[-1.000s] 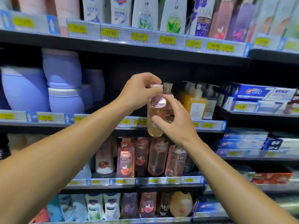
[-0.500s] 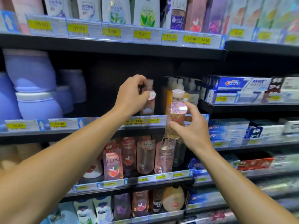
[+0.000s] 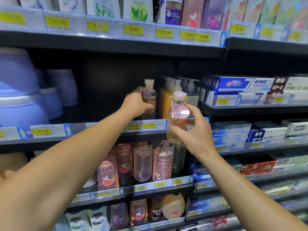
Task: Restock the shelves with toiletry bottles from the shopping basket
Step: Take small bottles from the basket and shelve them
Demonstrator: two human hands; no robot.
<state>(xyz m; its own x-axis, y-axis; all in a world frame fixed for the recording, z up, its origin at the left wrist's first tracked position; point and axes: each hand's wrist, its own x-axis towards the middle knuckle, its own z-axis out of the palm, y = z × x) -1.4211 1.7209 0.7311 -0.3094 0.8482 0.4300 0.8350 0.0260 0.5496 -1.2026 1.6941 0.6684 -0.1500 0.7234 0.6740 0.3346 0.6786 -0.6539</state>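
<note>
Two clear peach-coloured toiletry bottles with pale caps and round floral stickers are in view. My left hand [image 3: 135,104] grips one bottle [image 3: 148,97], which stands upright on the middle shelf [image 3: 106,130] beside the yellow pump bottles [image 3: 167,97]. In front of that shelf's edge, my right hand [image 3: 191,130] holds the second bottle [image 3: 177,117] upright in the air, thumb and fingers curled round its body. The shopping basket is out of view.
Purple tubs [image 3: 21,90] fill the middle shelf's left side, with a dark gap between them and the bottles. Toothpaste boxes [image 3: 236,84] stack on the right. Pink body-wash bottles [image 3: 143,162] line the shelf below, more bottles [image 3: 135,9] above.
The two bottles were together in both hands; my left hand has carried one back onto the middle shelf, while my right hand has drawn the other to the right, in front of the shelf edge.
</note>
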